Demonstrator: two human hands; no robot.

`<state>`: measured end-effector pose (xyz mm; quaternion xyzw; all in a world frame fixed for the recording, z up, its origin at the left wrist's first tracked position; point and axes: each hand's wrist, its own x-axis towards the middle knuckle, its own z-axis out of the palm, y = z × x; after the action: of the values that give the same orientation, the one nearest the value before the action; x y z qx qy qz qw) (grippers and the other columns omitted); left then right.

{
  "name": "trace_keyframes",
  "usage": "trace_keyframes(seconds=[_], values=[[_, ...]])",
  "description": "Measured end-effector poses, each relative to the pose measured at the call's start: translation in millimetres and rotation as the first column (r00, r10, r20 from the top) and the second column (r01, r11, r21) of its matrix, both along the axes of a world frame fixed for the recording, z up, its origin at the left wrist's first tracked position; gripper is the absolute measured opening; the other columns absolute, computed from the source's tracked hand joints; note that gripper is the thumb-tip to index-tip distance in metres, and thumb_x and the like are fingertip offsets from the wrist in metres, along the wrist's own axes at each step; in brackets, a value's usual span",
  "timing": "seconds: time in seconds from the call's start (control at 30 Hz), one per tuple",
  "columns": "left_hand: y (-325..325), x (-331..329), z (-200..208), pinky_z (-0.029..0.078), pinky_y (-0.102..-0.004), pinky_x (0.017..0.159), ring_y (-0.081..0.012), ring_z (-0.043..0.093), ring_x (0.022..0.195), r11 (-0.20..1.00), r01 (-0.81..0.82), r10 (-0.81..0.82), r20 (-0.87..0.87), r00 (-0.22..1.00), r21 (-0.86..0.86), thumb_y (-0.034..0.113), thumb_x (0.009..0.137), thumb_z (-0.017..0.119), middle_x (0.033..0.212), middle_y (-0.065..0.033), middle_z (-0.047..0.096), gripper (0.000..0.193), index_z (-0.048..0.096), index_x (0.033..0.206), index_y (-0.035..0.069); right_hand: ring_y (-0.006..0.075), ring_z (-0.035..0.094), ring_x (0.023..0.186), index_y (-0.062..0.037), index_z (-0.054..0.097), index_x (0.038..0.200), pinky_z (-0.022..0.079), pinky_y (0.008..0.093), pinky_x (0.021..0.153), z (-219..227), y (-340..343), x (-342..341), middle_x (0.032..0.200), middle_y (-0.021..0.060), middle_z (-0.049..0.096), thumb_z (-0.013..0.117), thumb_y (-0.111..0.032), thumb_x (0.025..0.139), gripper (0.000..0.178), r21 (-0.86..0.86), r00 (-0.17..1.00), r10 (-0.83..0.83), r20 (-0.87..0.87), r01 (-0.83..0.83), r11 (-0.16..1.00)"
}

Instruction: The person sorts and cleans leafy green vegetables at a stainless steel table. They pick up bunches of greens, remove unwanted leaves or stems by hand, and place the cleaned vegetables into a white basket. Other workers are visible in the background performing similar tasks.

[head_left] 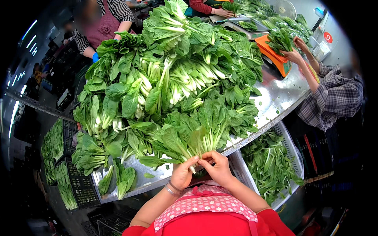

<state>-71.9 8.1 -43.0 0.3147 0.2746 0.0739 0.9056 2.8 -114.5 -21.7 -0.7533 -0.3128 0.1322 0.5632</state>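
Close in front of my body, a bunch of leafy greens (193,142) with pale stems is held low over the table's near edge. My left hand (182,173) is closed around its stem ends from the left. From the right, my right hand (217,168) pinches the stems, its thumb and fingertips meeting the left thumb. The leaves fan out away from me. Just beyond rises a big heap of the same greens (189,80), white stems showing in its middle. Two loose bunches (126,180) lie on the metal table left of my hands.
A white crate (292,151) of loose leaves stands below the metal table (275,98) at right. Black crates (80,183) with greens are at left. A co-worker at right holds greens over an orange scale (271,55); other people stand across the heap, near another scale (248,28).
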Motion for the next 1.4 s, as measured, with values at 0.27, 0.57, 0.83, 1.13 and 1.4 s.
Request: trace_keyframes(seconds=[0.27,0.57,0.83,1.13,1.4], values=[[21.2,-3.7,21.0,0.045,-0.0331,0.082,-0.0172,0.056,0.091,0.981,-0.152,0.162,0.076,0.984,-0.122,0.009,0.081,0.059,0.092,-0.0052,0.058,0.021,0.056,0.100,0.000,0.0107,0.053,0.065,-0.0033,0.048,0.099,0.043,0.0243,0.052,-22.9,-63.1,58.0,0.089,0.0064,0.055,0.049,-0.034,0.089,0.032,0.333,0.381,-0.038,-0.924,0.848,0.412],[13.9,-17.1,13.3,0.041,-0.0339,0.089,-0.0187,0.054,0.098,0.978,-0.108,0.137,0.158,0.978,-0.178,0.009,0.082,0.057,0.104,-0.0074,0.058,0.026,0.053,0.106,0.000,0.0080,0.051,0.061,0.0001,0.056,0.092,0.042,0.0211,0.054,-25.7,-11.3,23.8,0.081,0.0033,0.053,0.059,-0.005,0.082,0.012,0.254,0.885,-0.394,-0.250,0.452,0.855],[20.4,-23.1,11.4,0.043,-0.0330,0.088,-0.0181,0.055,0.095,0.958,-0.143,0.167,0.077,0.983,-0.247,0.011,0.084,0.055,0.097,-0.0083,0.058,0.024,0.053,0.106,0.001,0.0073,0.051,0.065,-0.0021,0.056,0.095,0.043,0.0231,0.058,-1.0,-43.6,46.8,0.074,0.0012,0.056,0.056,-0.009,0.085,0.012,0.234,0.860,-0.457,-0.226,0.503,0.832],[23.6,-19.9,23.6,0.047,-0.0352,0.084,-0.0195,0.056,0.089,0.964,-0.141,0.173,0.130,0.976,-0.225,0.008,0.082,0.057,0.091,-0.0096,0.059,0.019,0.055,0.099,0.000,0.0124,0.054,0.056,-0.0039,0.060,0.084,0.042,0.0264,0.048,1.1,-42.1,11.2,0.070,0.0050,0.056,0.060,-0.025,0.082,0.021,0.068,0.958,-0.189,-0.217,0.208,0.976],[18.3,-19.6,15.9,0.046,-0.0357,0.084,-0.0195,0.057,0.092,0.973,-0.168,0.181,0.067,0.981,-0.160,0.007,0.081,0.058,0.094,-0.0078,0.059,0.023,0.054,0.103,0.000,0.0062,0.049,0.054,-0.0058,0.054,0.094,0.039,0.0187,0.044,-2.6,-64.7,38.4,0.075,0.0017,0.054,0.064,-0.018,0.080,0.021,0.154,0.752,-0.443,-0.488,0.574,0.804]])
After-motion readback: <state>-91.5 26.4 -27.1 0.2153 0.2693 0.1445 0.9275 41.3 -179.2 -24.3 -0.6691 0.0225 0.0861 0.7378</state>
